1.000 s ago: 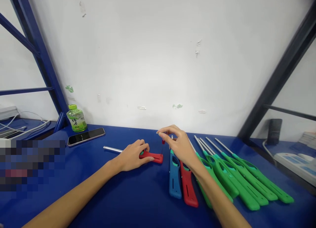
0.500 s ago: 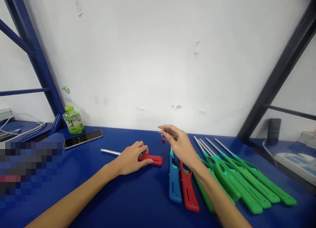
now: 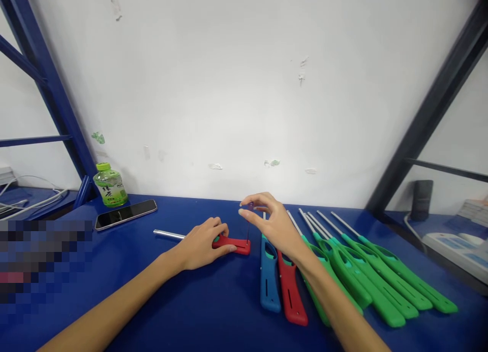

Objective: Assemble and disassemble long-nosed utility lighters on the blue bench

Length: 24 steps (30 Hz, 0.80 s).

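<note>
A red lighter (image 3: 241, 246) with a long silver nozzle lies on the blue table, nozzle to the left. My left hand (image 3: 204, 243) is closed on it, thumb along its near side. Over the lighter's right end stands a thin screwdriver (image 3: 248, 231), upright, its tip touching the handle near the end. Its grip is between the curled fingers and thumb of my right hand (image 3: 267, 217), which partly hide it.
To the right lie a blue lighter (image 3: 270, 283), another red lighter (image 3: 293, 291) and several green lighters (image 3: 381, 291). At the back left are a phone (image 3: 125, 214) and a green-capped bottle (image 3: 110, 185). A white wall (image 3: 213, 88) rises behind the table (image 3: 198, 311).
The fingers and thumb of my right hand have shifted around the screwdriver's grip. My left hand stays on the red lighter. The view has moved slightly.
</note>
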### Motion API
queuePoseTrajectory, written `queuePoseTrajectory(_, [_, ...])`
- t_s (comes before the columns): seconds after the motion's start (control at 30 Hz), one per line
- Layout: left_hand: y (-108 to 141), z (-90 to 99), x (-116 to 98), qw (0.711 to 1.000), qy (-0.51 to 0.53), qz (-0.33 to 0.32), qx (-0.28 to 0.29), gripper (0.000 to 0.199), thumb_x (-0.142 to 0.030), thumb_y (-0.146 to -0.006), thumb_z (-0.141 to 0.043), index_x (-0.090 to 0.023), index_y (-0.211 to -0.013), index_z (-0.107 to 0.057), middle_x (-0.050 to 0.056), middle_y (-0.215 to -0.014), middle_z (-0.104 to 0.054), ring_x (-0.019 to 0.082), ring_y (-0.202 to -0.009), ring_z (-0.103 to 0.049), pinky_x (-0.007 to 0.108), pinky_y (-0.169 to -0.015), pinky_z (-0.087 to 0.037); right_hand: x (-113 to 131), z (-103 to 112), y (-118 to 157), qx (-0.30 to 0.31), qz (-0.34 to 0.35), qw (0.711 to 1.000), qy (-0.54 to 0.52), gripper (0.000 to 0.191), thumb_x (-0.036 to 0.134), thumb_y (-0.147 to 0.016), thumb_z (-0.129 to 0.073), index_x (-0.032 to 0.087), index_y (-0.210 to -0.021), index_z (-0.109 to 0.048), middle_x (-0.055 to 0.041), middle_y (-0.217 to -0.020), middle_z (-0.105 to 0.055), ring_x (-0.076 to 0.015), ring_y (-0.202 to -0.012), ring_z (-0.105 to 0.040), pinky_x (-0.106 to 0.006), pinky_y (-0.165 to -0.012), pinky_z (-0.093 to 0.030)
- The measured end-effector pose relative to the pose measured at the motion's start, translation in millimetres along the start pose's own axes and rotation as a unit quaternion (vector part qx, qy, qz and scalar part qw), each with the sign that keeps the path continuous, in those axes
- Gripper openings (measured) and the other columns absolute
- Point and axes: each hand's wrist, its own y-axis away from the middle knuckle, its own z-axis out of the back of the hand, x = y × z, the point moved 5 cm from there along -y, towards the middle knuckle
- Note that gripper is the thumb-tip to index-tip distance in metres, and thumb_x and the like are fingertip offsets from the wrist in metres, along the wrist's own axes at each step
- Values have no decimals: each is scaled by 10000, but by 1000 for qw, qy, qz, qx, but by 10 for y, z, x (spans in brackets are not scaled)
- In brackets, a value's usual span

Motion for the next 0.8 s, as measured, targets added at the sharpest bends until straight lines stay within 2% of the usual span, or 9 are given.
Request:
queuePoseTrajectory(0.07, [-2,1,-1,1000,0,0,0,442,-682,-1037,-562,-247,-1064,-636,43,-1073,-586,240,-881,-600,359,-754,-440,1,5,-1,0,-1,1000,0,111,344,-918,-774,268,-999,-783,-48,-1093,-765,-245,-1039,-699,-416,-1013,-523])
queuePoseTrajectory(0.2, [-5,0,-4,1000,2,-2,0,454,-693,-1034,-558,-247,-1067,-635,42,-1065,-582,243,-888,-602,359,-760,-442,11,-12,0,21,-2,1000,-7,225,318,-1003,-650,286,-1198,-759,-45,-1136,-788,-236,-1076,-719,-412,-1015,-533])
queuePoseTrajectory(0.27, [-6,-4,-1,1000,2,-3,-1,439,-678,-1037,-564,-246,-1071,-634,44,-1073,-581,243,-892,-605,359,-768,-445,5,-20,2,20,-1,1000,-4,195,331,-1000,-658,279,-1159,-758,-51,-1177,-772,-237,-1093,-710,-416,-1029,-525])
queuePoseTrajectory(0.37, [-10,-11,4,1000,4,-2,-2,421,-661,-1042,-568,-244,-1060,-631,42,-1072,-583,238,-883,-604,353,-761,-442,-12,-24,1,10,3,1000,4,119,343,-950,-734,262,-1036,-752,-51,-1120,-740,-236,-1040,-688,-416,-1012,-521])
queuePoseTrajectory(0.47, [-14,-10,1,1000,5,-3,-2,421,-663,-1038,-574,-247,-1063,-632,43,-1074,-584,239,-891,-606,349,-757,-443,-17,-38,6,24,5,1000,-2,167,319,-996,-665,272,-1134,-746,-42,-1076,-740,-222,-1010,-696,-401,-985,-530])
queuePoseTrajectory(0.53, [-14,-5,-4,1000,6,-4,-2,429,-670,-1035,-574,-247,-1067,-634,46,-1076,-586,246,-905,-610,352,-763,-448,-13,-52,12,41,6,999,-9,239,304,-1029,-605,286,-1233,-727,-42,-1126,-752,-216,-1054,-705,-392,-994,-534])
queuePoseTrajectory(0.6, [-12,2,-8,1000,6,-4,-3,442,-679,-1035,-564,-244,-1062,-636,48,-1072,-590,248,-902,-611,356,-764,-452,-15,-53,17,43,6,999,-8,222,315,-1018,-628,289,-1214,-731,-46,-1184,-743,-220,-1099,-695,-393,-1013,-529])
queuePoseTrajectory(0.7, [-8,10,-11,1000,7,-4,-3,463,-696,-1034,-546,-243,-1058,-640,49,-1062,-593,247,-896,-611,358,-769,-463,-35,-36,14,20,5,1000,-3,131,340,-955,-728,271,-1066,-738,-51,-1160,-716,-229,-1076,-678,-397,-1010,-526])
queuePoseTrajectory(0.8, [-6,10,-12,1000,8,-6,-1,468,-699,-1031,-545,-243,-1060,-645,51,-1064,-596,250,-909,-611,365,-780,-474,-48,-47,11,20,3,1000,-15,194,320,-987,-670,271,-1169,-715,-46,-1087,-727,-218,-1033,-704,-381,-973,-547])
